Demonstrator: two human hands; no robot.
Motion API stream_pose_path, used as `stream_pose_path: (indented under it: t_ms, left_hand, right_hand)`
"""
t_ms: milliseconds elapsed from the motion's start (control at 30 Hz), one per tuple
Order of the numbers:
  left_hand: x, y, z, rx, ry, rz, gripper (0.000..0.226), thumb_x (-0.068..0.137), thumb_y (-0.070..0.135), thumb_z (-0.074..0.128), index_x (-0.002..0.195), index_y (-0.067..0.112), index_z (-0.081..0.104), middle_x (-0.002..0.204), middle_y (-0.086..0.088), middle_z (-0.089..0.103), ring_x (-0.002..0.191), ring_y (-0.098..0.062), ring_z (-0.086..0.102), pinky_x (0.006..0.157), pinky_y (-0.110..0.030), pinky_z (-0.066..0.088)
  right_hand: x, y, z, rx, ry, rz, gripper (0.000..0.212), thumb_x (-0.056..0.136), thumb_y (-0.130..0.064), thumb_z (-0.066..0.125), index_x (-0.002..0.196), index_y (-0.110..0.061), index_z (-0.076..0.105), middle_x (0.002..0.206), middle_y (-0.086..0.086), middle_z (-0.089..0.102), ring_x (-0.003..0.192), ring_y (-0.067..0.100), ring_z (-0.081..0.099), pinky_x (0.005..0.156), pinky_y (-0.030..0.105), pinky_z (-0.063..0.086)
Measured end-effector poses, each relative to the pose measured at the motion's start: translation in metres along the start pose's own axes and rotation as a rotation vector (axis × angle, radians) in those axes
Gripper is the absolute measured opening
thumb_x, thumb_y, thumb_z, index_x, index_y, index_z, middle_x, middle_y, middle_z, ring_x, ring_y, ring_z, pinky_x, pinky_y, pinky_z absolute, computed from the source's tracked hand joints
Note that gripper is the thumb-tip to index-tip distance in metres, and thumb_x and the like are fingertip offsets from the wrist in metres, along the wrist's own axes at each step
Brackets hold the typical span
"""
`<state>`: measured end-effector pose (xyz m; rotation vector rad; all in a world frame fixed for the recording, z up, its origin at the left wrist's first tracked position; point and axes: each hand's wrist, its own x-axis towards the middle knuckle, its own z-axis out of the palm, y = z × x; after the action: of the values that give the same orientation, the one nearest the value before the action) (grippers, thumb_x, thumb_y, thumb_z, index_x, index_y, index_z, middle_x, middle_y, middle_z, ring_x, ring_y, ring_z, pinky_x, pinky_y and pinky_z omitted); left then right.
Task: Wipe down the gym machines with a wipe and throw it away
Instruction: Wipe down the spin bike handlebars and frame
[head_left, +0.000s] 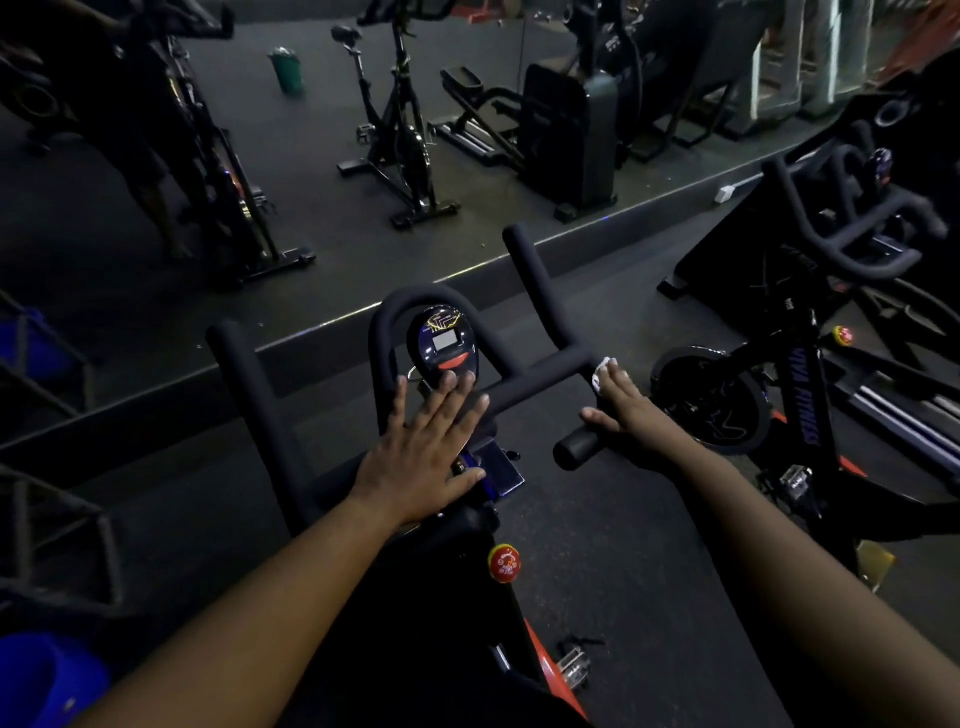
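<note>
Right hand (626, 402) presses the white wipe (602, 370) around the right handlebar (540, 387) of the near bike. Left hand (423, 444) rests spread beside the console (442, 340). Wipe judged light, limp; bunch it under the fingers.

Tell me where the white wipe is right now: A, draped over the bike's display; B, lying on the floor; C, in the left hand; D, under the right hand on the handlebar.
D: the wipe peeks out from under the right hand, which presses it onto the handlebar, while the left hand lies flat and holds nothing.
</note>
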<state>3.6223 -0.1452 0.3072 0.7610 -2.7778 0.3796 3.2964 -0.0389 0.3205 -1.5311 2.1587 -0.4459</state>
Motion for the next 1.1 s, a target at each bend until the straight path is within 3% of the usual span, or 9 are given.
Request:
stream_pose_path:
  t_ms: [100,200,333,567,667,767,867,933,1100]
  left_hand:
    - [0.0,0.0,0.002,-0.028,0.084,-0.077,0.093,0.092,0.067,0.043,0.164,0.015,0.015,0.172,-0.015,0.008,0.159,-0.03,0.004,0.122,-0.067,0.008]
    - [-0.006,-0.006,0.002,-0.044,0.164,-0.179,0.096,0.091,0.066,0.048,0.164,0.016,0.012,0.172,-0.013,0.007,0.159,-0.03,0.006,0.124,-0.064,0.001]
    - [-0.012,-0.028,-0.004,-0.017,0.12,-0.307,0.099,0.09,0.071,0.04,0.165,0.014,0.01,0.173,-0.011,-0.001,0.16,-0.028,0.001,0.123,-0.065,-0.007]
    - [-0.014,-0.043,0.002,-0.008,-0.021,-0.312,0.105,0.092,0.082,0.025,0.165,0.012,-0.004,0.173,-0.009,-0.005,0.16,-0.025,-0.004,0.124,-0.062,-0.009]
    - [-0.014,-0.04,0.004,-0.03,-0.04,-0.327,0.104,0.093,0.082,0.022,0.164,0.011,-0.004,0.173,-0.009,-0.01,0.159,-0.025,-0.007,0.124,-0.059,-0.012]
    - [-0.014,-0.04,0.003,-0.055,-0.048,-0.326,0.103,0.092,0.083,0.013,0.164,0.014,-0.011,0.172,-0.007,-0.014,0.159,-0.023,-0.012,0.124,-0.056,-0.015]
    - [-0.012,-0.04,0.003,-0.068,-0.046,-0.331,0.104,0.092,0.083,0.017,0.164,0.012,-0.005,0.172,-0.007,-0.013,0.159,-0.022,-0.012,0.124,-0.055,-0.014]
    - [-0.011,-0.039,0.003,-0.078,-0.048,-0.336,0.105,0.091,0.082,0.024,0.164,0.01,0.002,0.173,-0.007,-0.011,0.159,-0.022,-0.01,0.125,-0.057,-0.01]
    - [-0.013,-0.04,0.006,-0.106,-0.02,-0.331,0.105,0.09,0.081,0.032,0.165,0.01,0.007,0.173,-0.006,-0.008,0.16,-0.023,-0.006,0.125,-0.061,0.0]
  right_hand:
    - [0.018,0.005,-0.006,0.012,0.134,0.016,0.067,0.1,-0.037,0.062,0.157,-0.017,0.034,0.163,0.008,0.036,0.148,0.025,0.036,0.117,0.032,0.031]
    - [0.022,0.003,-0.015,0.032,0.325,0.072,0.033,0.1,-0.04,0.058,0.129,-0.027,0.064,0.115,0.005,0.073,0.106,0.029,0.069,0.081,0.036,0.052]
    - [0.037,-0.019,-0.023,-0.138,0.535,0.045,0.029,0.101,-0.029,0.05,0.127,-0.026,0.064,0.106,0.01,0.074,0.099,0.038,0.068,0.074,0.038,0.046]
    - [0.036,-0.087,0.023,-0.033,0.404,-0.018,0.028,0.095,-0.005,0.047,0.112,-0.017,0.067,0.118,0.008,0.061,0.107,0.035,0.062,0.083,0.04,0.052]
    - [0.015,-0.118,0.048,-0.001,0.297,-0.088,0.044,0.095,-0.004,0.046,0.134,-0.017,0.061,0.133,0.008,0.063,0.114,0.037,0.063,0.088,0.042,0.053]
    - [-0.005,-0.124,0.05,0.156,0.228,-0.261,0.043,0.095,-0.005,0.053,0.134,-0.017,0.066,0.13,0.0,0.069,0.118,0.024,0.066,0.095,0.031,0.052]
    - [-0.001,-0.113,0.014,0.398,0.46,-0.201,0.032,0.096,-0.017,0.061,0.125,-0.018,0.072,0.131,-0.007,0.067,0.117,0.009,0.065,0.093,0.014,0.047]
    - [0.017,-0.094,-0.006,0.264,0.611,-0.043,0.037,0.096,-0.009,0.058,0.131,-0.017,0.068,0.134,0.002,0.067,0.12,0.021,0.064,0.094,0.025,0.047]
    - [0.034,-0.094,0.03,-0.082,0.336,0.037,0.045,0.093,-0.012,0.04,0.131,-0.017,0.065,0.135,0.012,0.062,0.112,0.039,0.064,0.087,0.041,0.051]
